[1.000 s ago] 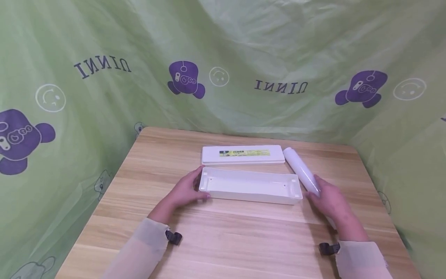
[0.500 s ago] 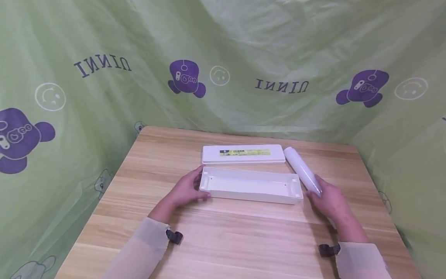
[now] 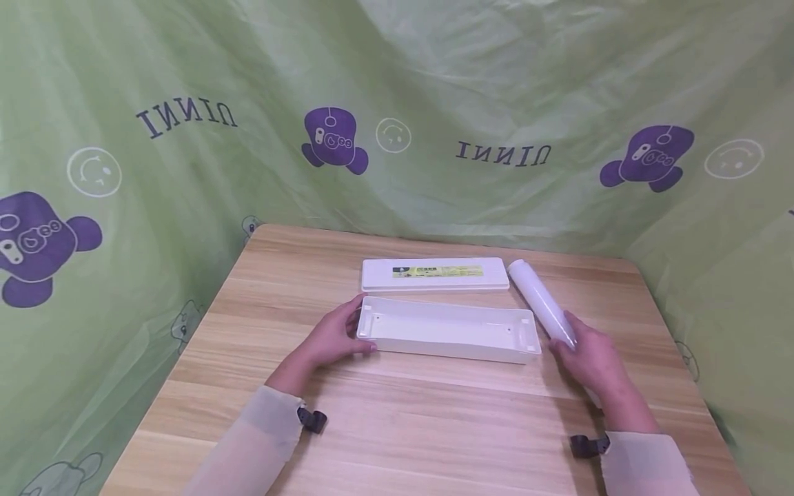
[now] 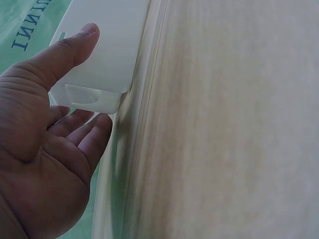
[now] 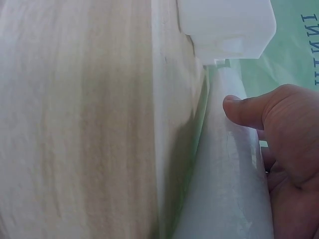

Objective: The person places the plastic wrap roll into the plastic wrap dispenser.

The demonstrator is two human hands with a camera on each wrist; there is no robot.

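A long white plastic box [image 3: 449, 350], its top uncovered, sits in the middle of the wooden table. My left hand [image 3: 331, 337] grips its left end, the thumb along the front wall and the fingers around the end; the left wrist view shows that thumb [image 4: 75, 52] pressed on the box wall [image 4: 107, 59]. My right hand [image 3: 592, 355] holds a glossy white roll of plastic wrap [image 3: 538, 296], which lies slanted just right of the box. In the right wrist view the thumb [image 5: 244, 110] lies across the roll [image 5: 227, 164]. The hand and forearm cover the roll's near part.
Behind the box lies a flat white lid [image 3: 375, 275] with a yellow-green label. The wooden table [image 3: 403, 427] stretches in front of the box. A green printed curtain [image 3: 428, 200] hangs around the table's back and sides. A small black camera [image 3: 312, 420] sits at the left cuff.
Both hands keep their holds, and the box and lid stay in place. The far end of the roll has shifted very slightly at most; the whole view drifts a little.
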